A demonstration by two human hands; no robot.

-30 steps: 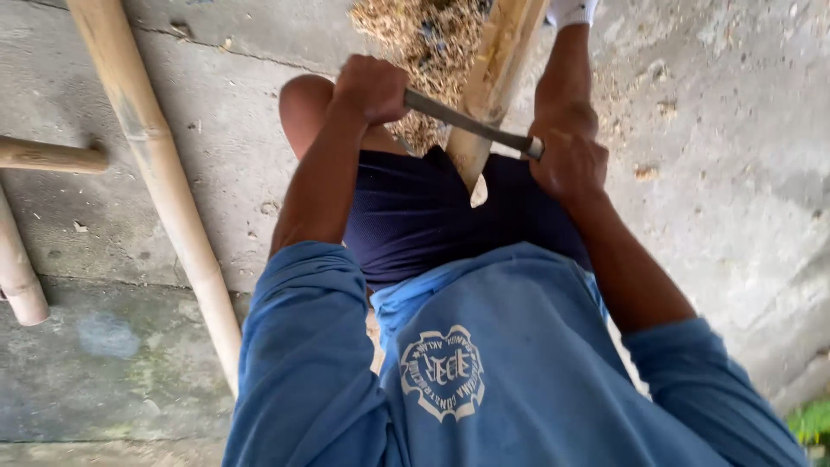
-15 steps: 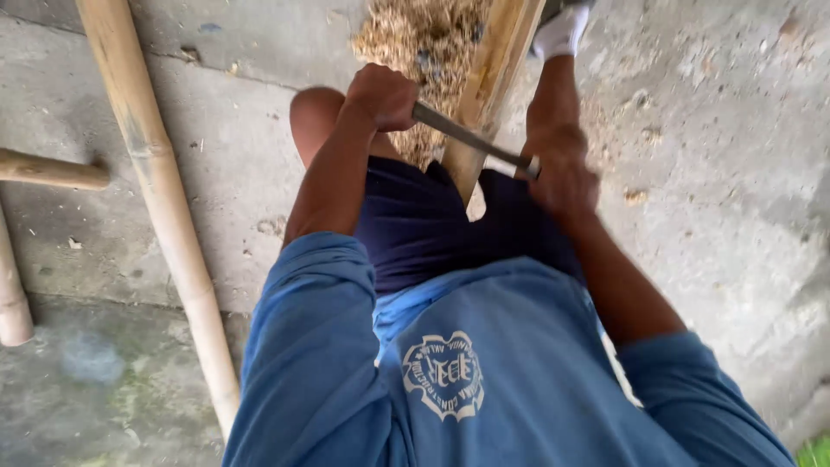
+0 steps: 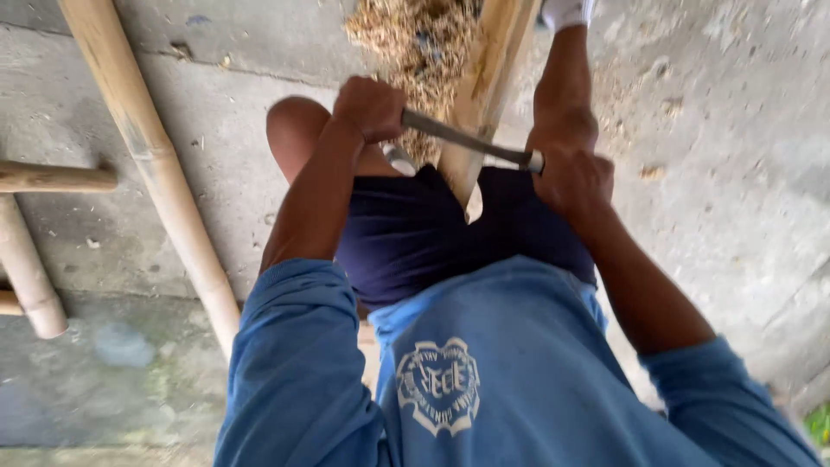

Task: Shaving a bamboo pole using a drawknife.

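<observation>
Both hands clamped on a two-handled drawknife (image 3: pixel 462 138), blade laid across a pale bamboo pole (image 3: pixel 484 86) slanting down betw. the knees. Left hand (image 3: pixel 373 108) fist-tight round the left handle, fingers fully curled, knuckles up. Right hand (image 3: pixel 572 177) wrapped tight round the right handle w/ metal ferrule just beyond the thumb side. Pole's cut end pointing at the dark shorts (image 3: pixel 415 233), just below the blade. Heap of shavings (image 3: pixel 415 43) beyond the left fingers, touching the pole's far side. Vs. half a sec ago: blade lower on the pole, nearer the lap; hands pulled closer to the body, grip same. Longer bamboo pole (image 3: pixel 147 156) lying well left of the left hand on concrete floor (image 3: pixel 735 173); short bamboo pieces (image 3: pixel 35 259) further left.
</observation>
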